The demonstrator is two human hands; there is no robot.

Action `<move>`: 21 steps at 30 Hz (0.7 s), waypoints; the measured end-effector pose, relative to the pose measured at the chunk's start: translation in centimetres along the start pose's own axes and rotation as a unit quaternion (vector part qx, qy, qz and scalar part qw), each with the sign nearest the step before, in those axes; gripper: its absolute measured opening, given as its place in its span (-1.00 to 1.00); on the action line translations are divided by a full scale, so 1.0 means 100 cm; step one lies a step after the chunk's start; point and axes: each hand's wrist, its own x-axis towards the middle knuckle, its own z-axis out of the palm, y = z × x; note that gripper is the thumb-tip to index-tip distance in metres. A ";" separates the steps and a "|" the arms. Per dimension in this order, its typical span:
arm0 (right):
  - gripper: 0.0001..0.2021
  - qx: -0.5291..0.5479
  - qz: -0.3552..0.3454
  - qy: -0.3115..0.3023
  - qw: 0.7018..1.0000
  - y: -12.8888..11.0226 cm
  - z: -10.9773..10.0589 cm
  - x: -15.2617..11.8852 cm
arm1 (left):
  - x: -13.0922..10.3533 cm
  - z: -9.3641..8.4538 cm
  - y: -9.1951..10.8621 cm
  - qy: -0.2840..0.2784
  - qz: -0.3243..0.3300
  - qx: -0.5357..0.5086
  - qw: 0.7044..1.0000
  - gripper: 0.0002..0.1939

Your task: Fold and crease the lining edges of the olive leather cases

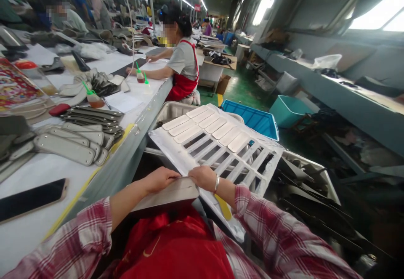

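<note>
My left hand [161, 179] is closed, fingertips pinched at the upper edge of a pale block-like piece [173, 192] in front of my red apron. Close beside it, my right hand [203, 177] is also closed, its fingers bent down at that piece's far right corner. What the fingertips pinch is hidden. Under and beyond my right wrist lies a white slotted panel [189, 161]. Several pale rounded strips [239, 142] rest in rows across its far part, while dark gaps show between the nearer slats.
On the worktable [126, 144] at left are grey strips with rivets [67, 146], a phone [34, 199] and a glue bottle [94, 99]. A co-worker [186, 64] sits farther along it. Beyond the panel stands a blue crate [252, 119]; dark material fills a white bin [328, 182] at right.
</note>
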 end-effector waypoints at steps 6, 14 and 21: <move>-0.76 -0.031 -0.030 -0.010 0.999 0.001 0.001 -0.002 | 0.000 0.005 0.002 -0.011 -0.015 -0.007 1.000 -0.68; -0.77 -0.040 -0.068 -0.018 0.997 0.004 0.000 -0.003 | -0.002 0.015 -0.005 -0.004 0.003 0.062 0.998 -0.61; -0.76 -0.045 -0.079 -0.033 0.995 0.006 -0.007 0.001 | -0.002 0.032 -0.004 -0.001 0.024 0.246 0.969 -0.56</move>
